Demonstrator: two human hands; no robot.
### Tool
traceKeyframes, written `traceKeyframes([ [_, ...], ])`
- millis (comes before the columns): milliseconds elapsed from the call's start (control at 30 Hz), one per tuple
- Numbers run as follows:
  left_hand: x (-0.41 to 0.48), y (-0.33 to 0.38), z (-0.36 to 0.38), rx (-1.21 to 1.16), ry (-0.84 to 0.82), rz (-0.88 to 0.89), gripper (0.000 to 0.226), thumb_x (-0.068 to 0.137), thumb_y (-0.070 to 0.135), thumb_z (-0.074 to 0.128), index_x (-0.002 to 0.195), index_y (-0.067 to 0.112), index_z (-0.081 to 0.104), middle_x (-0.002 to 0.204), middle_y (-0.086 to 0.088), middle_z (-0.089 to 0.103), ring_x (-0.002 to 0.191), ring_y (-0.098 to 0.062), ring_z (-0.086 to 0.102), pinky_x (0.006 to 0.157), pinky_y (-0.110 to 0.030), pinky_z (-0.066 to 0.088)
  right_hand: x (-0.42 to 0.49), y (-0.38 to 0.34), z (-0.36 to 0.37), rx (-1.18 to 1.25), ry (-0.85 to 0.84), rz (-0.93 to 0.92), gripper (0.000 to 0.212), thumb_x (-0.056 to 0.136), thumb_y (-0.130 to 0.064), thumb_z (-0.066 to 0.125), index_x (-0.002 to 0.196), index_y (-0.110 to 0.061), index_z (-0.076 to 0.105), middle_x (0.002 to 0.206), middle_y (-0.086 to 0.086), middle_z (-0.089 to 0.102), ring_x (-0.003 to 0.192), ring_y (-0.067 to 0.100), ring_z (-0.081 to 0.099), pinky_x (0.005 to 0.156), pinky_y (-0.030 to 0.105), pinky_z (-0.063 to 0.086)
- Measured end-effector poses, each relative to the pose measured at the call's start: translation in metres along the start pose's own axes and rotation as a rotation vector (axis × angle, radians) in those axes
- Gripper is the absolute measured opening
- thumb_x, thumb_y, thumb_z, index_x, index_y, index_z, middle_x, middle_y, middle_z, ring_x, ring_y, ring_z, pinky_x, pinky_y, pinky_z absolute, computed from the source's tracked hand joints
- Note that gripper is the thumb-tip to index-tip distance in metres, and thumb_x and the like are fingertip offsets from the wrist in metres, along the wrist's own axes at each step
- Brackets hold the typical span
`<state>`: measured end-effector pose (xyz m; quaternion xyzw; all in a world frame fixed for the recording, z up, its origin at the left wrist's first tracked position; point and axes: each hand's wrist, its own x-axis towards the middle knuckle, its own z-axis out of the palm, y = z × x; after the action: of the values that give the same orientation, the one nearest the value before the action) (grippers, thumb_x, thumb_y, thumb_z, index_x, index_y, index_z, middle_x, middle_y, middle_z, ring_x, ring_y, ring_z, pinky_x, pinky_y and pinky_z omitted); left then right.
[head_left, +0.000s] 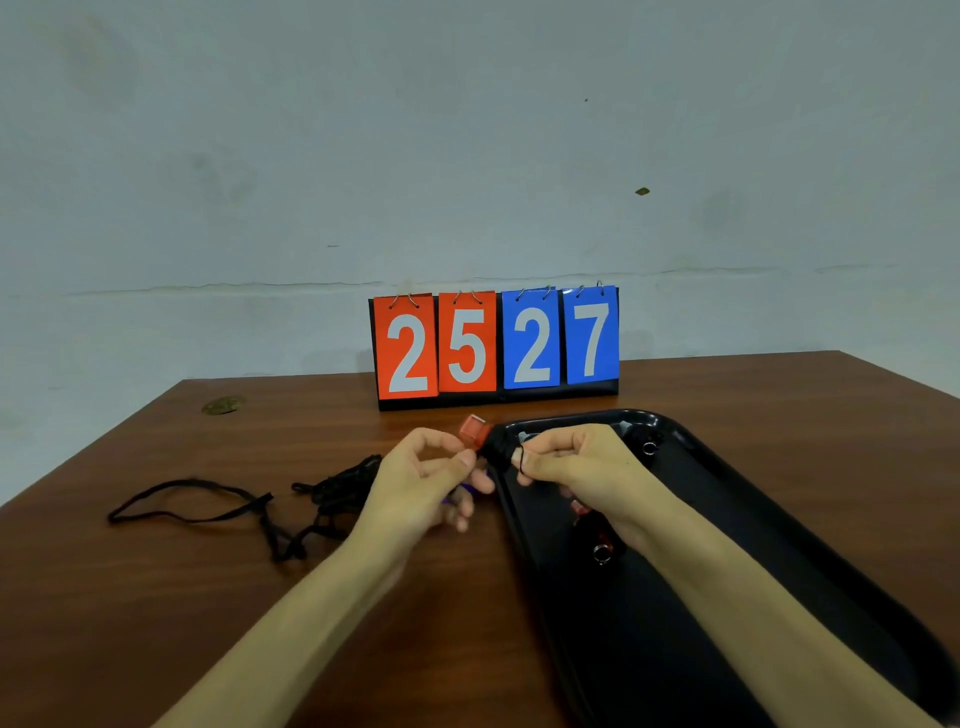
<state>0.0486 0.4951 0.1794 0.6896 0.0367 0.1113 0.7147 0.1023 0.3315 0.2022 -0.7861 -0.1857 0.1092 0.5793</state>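
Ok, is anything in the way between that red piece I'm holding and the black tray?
Nothing visible. The left hand pinches the red piece, the right hand its black cord, right at the left edge of the tray.

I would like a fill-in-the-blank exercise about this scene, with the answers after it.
The scoreboard shows two red cards and two ___ cards.
The right hand pinches a ___ cord.
The small block above the left hand is ___.
The scoreboard's last digit is ___.
Missing words: blue, black, red, 7.
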Motion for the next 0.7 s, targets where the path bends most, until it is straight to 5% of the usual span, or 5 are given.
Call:
traceKeyframes([
  [67,-0.004,-0.002,0.006,0.010,0.015,0.066,0.005,0.087,0.000,0.058,0.090,0.003,0.054,0.073,-0.014,0.071,0.051,-0.016,0.058,0.048,-0.025,0.051,0.001,0.001,0.000,-0.021,0.034,0.014,0.017,0.083,-0.011,0.066,0.068,-0.015,0.071,0.076,-0.010,0.066,0.084,0.005,0.057,0.081,0.024,0.041],
  [233,-0.011,-0.010,0.014,0.185,0.014,0.243,0.026,0.076,-0.010,0.067,0.090,0.010,0.060,0.082,0.000,0.073,0.079,-0.011,0.068,0.069,-0.015,0.052,0.000,0.002,-0.002,-0.019,0.040,0.057,0.015,0.082,-0.009,0.065,0.069,-0.013,0.071,0.078,-0.010,0.061,0.072,0.002,0.047,0.062,0.019,0.034],
  [333,-0.014,-0.012,0.015,0.256,0.049,0.359,0.022,0.085,-0.001,0.061,0.095,0.018,0.065,0.084,0.003,0.072,0.084,-0.009,0.068,0.074,-0.019,0.053,0.001,0.002,-0.002,-0.006,0.048,0.075,0.012,0.081,-0.008,0.065,0.072,-0.011,0.072,0.080,-0.007,0.062,0.072,0.005,0.048,0.059,0.019,0.035],
  [467,-0.014,-0.009,0.010,0.449,0.263,0.527,0.023,0.084,0.009,0.064,0.090,0.031,0.066,0.092,0.011,0.059,0.092,0.002,0.055,0.078,-0.007,0.044,-0.001,0.002,0.004,0.013,0.011,0.056,0.013,0.082,-0.006,0.064,0.072,-0.010,0.071,0.080,-0.008,0.063,0.075,0.003,0.048,0.063,0.017,0.033],
  [700,-0.015,-0.007,0.010,0.277,0.338,0.458,0.028,0.080,0.008,0.069,0.093,0.033,0.066,0.079,0.016,0.070,0.084,0.004,0.064,0.074,-0.006,0.047,-0.002,0.003,0.013,-0.106,0.065,-0.022,0.015,0.083,-0.011,0.065,0.069,-0.017,0.069,0.079,-0.001,0.070,0.093,0.011,0.062,0.084,0.021,0.043],
])
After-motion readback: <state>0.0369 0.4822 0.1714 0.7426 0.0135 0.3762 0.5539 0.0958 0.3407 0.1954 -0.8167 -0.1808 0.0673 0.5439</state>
